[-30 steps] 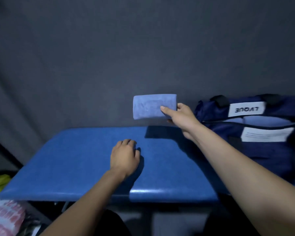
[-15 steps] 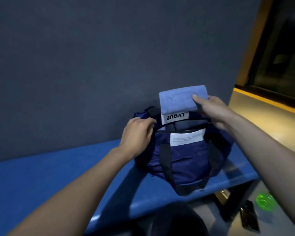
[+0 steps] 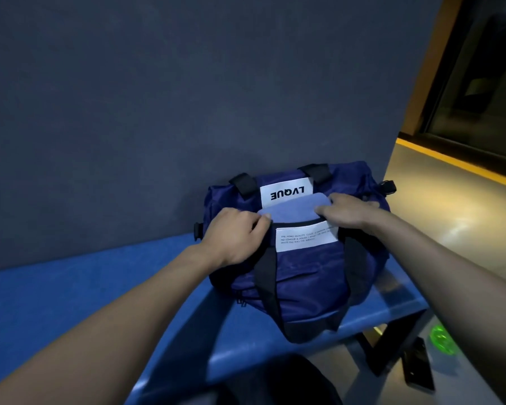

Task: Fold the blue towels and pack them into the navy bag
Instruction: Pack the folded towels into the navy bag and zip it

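With our left hand gripping the navy bag opening, our right hand holds the folded towel and should push it down flat.

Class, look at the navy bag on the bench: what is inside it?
A folded blue towel sits in the open mouth of the bag, its top showing between both hands. Anything beneath it is hidden by the towel and bag walls.
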